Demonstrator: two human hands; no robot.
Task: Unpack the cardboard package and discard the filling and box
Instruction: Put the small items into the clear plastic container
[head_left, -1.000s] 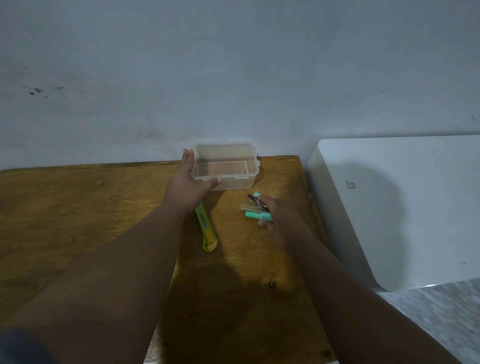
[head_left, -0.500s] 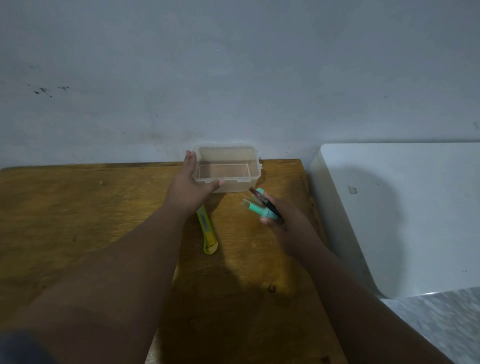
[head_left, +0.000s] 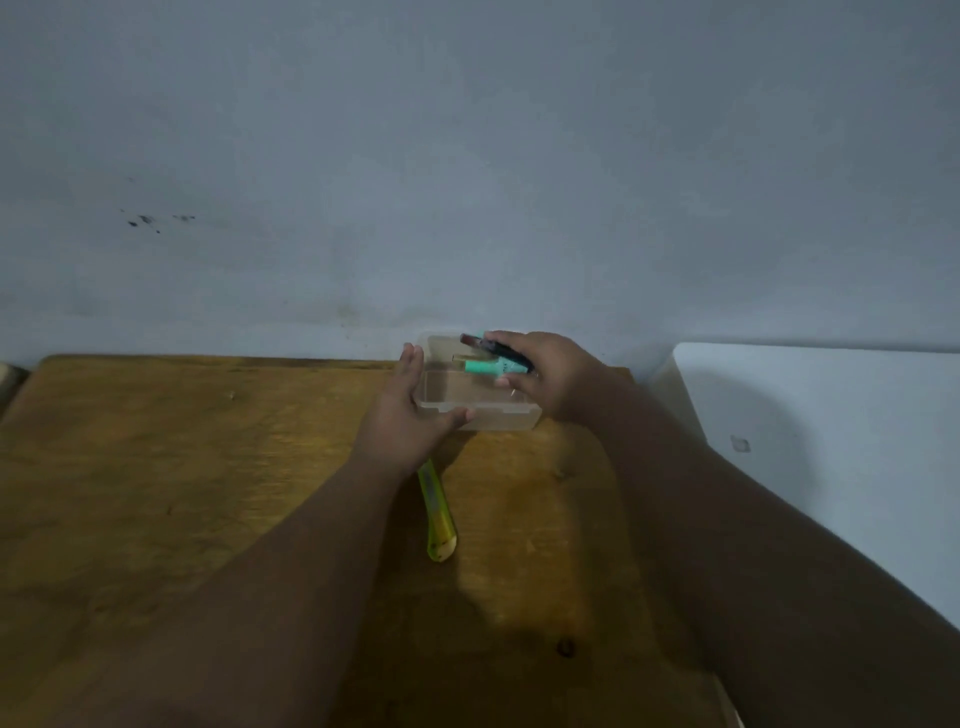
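Wall (head_left: 467, 156) is filling the top half of the view, w/ the wooden table (head_left: 182, 467) running across the lower half & a white surface (head_left: 831, 441) sitting at 3 o'clock of it. At the table's far edge a clear plastic tub (head_left: 483, 418) is sitting open, no lid in view. Left hand (head_left: 405, 415) is lying open against the tub's 9 o'clock wall, thumb hooking its near rim, steadying rather than gripping. Right hand (head_left: 550, 379) is hovering over the tub's 3 o'clock side, fingers clamping a small bundle: teal tube (head_left: 488, 367) plus a dark pen-like item (head_left: 493, 347), both pointing toward 9 o'clock above the opening. Yellow cutter (head_left: 436, 512) is lying on the table at 6 o'clock of the left hand, partly under the wrist. No cardboard package, filling or box is showing anywhere, so probably the unpacked items are being stowed. Risks: the bundle is sitting loose in the fingertips, so one piece could be slipping out & bouncing off the rim; the light tub could be skidding toward the wall if pushed; the left forearm could be dragging over the cutter, blade state unclear.
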